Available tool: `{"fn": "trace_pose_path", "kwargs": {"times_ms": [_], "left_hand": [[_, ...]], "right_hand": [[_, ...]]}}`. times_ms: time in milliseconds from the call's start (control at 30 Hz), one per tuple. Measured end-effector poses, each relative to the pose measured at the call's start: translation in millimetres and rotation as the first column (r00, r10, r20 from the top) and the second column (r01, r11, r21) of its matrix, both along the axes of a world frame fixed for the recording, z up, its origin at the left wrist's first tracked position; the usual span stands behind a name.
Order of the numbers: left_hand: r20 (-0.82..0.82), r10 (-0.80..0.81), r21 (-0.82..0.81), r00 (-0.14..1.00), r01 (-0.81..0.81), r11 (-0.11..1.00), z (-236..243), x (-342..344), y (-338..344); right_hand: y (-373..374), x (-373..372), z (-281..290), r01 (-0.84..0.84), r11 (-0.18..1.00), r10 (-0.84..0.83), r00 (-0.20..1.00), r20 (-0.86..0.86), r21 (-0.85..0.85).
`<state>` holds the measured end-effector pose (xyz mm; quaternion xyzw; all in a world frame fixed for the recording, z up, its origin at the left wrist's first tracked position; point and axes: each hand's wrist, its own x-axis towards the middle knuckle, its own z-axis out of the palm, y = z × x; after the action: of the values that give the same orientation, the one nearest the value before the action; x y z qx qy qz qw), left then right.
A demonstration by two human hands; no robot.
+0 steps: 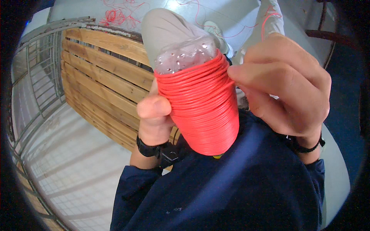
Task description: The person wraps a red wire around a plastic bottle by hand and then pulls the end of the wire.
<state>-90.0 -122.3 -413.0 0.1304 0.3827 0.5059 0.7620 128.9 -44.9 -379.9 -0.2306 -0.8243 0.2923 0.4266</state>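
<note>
In front of my body is a clear plastic container [185,56], tilted, with small dark spots on its bare end. Red cord [200,104] is wound round it in close turns over most of its length. My left hand [154,109] grips it from the left, thumb on the coils and the other fingers hidden behind. At the upper right edge of the winding, my right hand [287,82] is closed in a pinch on the red cord. A loop of cord [266,22] shows just beyond that hand.
A slatted wooden bench [108,77] stands to the left, by a metal rail frame [38,81]. Loose red cord [113,17] lies tangled on the floor beyond the bench, with a strand trailing right. My knee [165,29] and a shoe [212,29] are beyond the container.
</note>
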Motion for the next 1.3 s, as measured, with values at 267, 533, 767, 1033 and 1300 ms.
{"fn": "trace_pose_path", "kwargs": {"times_ms": [267, 533, 767, 1033, 1300], "left_hand": [[-0.244, 0.029, 0.009, 0.969, -0.028, 1.0, 3, 11, -6], [-0.016, -0.011, 0.033, 1.0, 0.012, 0.999, 0, 17, -1], [0.217, 0.031, 0.132, 0.976, -0.061, 0.989, -9, 15, -4], [0.08, -0.009, 0.069, 0.997, 0.003, 0.998, -3, 11, 5], [0.366, -0.068, 0.205, 0.928, -0.009, 0.979, -20, 13, 3]], "right_hand": [[-18, 2, -9, 0.017, 0.997, -0.018, 1.0, -0.001, -0.072], [-15, -3, -15, -0.08, 0.994, 0.071, 0.989, -0.127, -0.071], [-15, -3, -24, -0.135, 0.988, 0.119, 0.973, -0.2, -0.072], [-17, -5, -23, -0.146, 0.983, 0.117, 0.966, -0.229, -0.113], [-10, 0, -20, -0.148, 0.985, 0.129, 0.973, -0.192, -0.089]]}}
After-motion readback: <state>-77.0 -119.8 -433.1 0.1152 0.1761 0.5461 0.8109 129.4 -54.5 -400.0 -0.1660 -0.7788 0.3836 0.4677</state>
